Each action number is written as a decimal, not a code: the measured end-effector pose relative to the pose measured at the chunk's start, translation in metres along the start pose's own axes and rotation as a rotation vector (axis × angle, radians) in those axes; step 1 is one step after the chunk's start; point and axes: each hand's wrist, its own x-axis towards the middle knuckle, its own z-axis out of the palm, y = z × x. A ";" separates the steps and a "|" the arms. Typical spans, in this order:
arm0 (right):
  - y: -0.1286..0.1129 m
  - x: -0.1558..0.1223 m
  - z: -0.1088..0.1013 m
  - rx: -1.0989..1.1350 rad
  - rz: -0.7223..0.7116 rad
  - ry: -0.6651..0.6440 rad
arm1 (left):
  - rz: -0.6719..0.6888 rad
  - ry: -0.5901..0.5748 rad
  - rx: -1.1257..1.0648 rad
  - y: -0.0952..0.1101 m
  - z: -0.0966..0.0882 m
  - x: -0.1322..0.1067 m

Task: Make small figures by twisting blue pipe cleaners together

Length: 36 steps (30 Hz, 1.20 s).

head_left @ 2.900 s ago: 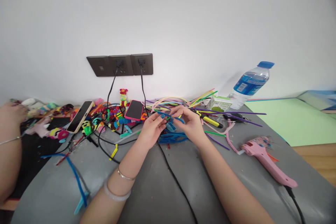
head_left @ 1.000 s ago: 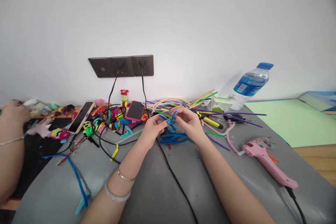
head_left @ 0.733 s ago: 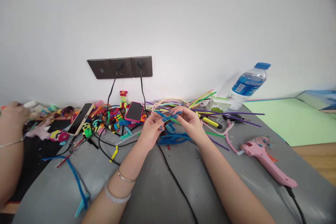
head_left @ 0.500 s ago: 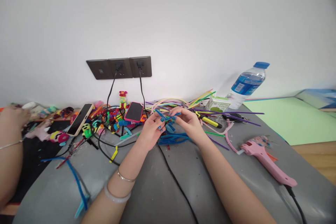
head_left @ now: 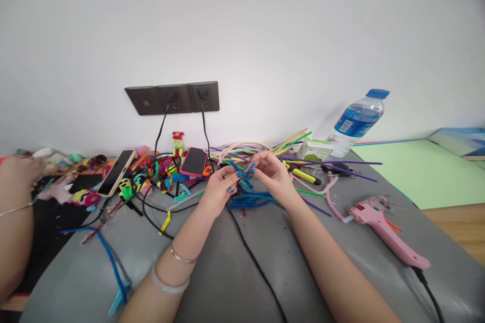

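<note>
Over the middle of the grey table, my left hand (head_left: 220,189) and my right hand (head_left: 273,174) meet with closed fingertips. Between them they pinch a blue pipe cleaner piece (head_left: 246,183), its short ends poking up and a loop hanging below. The fingers cover part of its shape. Just under the hands lies a bundle of blue pipe cleaners (head_left: 252,200). Behind them spreads a heap of pipe cleaners in many colours (head_left: 242,147). A yellow and black cutter (head_left: 305,173) rests beside my right hand.
A pink glue gun (head_left: 390,237) lies at right, its cord trailing off the table. A water bottle (head_left: 354,123) leans by the wall. Phones (head_left: 194,161), small figures and black cables crowd the left. Another person's arm (head_left: 17,222) reaches in at far left.
My fingertips have shifted slightly on the blue piece, and its ends now point more upward instead of sideways. The surrounding things stay where they were.
</note>
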 end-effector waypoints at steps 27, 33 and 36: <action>-0.005 0.002 0.000 -0.047 0.037 -0.069 | 0.024 -0.128 0.233 0.003 -0.004 -0.003; -0.004 0.002 0.000 -0.019 0.032 -0.062 | 0.047 0.030 0.023 0.007 -0.004 0.001; -0.005 0.002 0.000 -0.034 0.030 -0.091 | 0.068 0.059 -0.022 0.007 -0.003 0.001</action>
